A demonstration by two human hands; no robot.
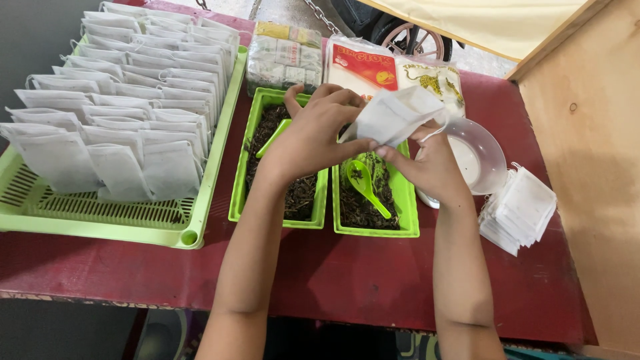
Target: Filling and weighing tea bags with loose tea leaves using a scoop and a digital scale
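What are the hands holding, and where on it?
Both hands, left hand and right hand, pinch a white filter bag at its lower edge.

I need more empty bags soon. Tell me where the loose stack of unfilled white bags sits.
In the head view, the stack of empty white bags lies at the table's right end, beside the clear plastic bowl and against the wooden panel.

Contents of the white pouch (395, 115) hidden inside its fabric. Fingertips of the right hand (433, 167) tucked out of sight behind that pouch. Left part of the clear plastic bowl (481, 155) covered by the right hand. Large green tray (100, 217) cut off at the left edge. Both forearms cropped at the bottom edge. Wheel (417, 40) up top partly blocked.
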